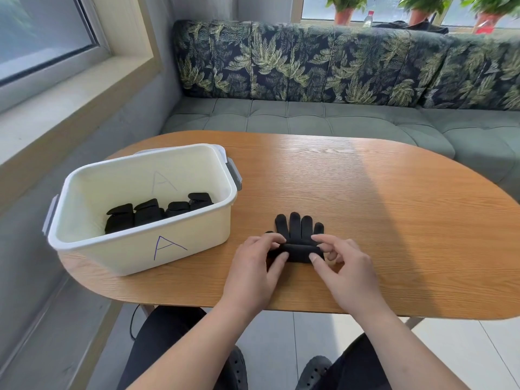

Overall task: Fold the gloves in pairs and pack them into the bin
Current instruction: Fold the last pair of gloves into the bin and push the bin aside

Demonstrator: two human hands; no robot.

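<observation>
Black gloves [299,229], flat, near end rolled up between left grip [253,266] and right grip [344,267]. White bin [126,260] further left, folded pairs [146,213] inside.

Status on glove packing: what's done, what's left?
Done: four folded black bundles sit in the bin. In hand: the left hand and right hand pinch a roll started at the cuff end of the gloves on the table; the finger end lies flat, unrolled. Left: finish this roll and drop it in the bin. No other loose gloves are in view, so this looks like the last pair.
</observation>
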